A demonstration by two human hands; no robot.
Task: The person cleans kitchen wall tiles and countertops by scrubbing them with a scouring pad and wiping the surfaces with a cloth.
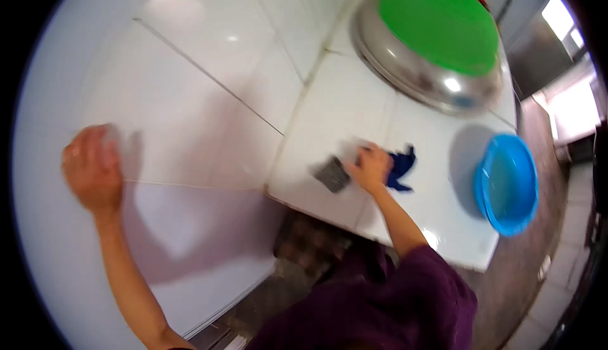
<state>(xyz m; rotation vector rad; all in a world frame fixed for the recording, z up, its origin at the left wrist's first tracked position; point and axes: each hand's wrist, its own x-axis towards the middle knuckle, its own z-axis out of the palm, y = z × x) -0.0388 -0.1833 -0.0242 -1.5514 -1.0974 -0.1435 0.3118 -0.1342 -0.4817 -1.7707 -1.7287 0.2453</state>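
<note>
My right hand [372,167] is over the white tiled counter, its fingers closed on a dark blue cloth [402,167] that sticks out to the right. Just left of those fingers lies a dark grey block, perhaps a scouring pad [332,174]; it is blurred, and I cannot tell whether the hand touches it. My left hand [95,169] is raised at far left, close to the white tiled wall [190,115]. Its fingers are loosely bent, with nothing visible in them.
A large metal basin [415,81] with a green round top [440,24] stands at the counter's back. Near the right edge is a blue plastic basin [484,191] with cloudy liquid inside. The counter's front edge [316,216] runs close to my body.
</note>
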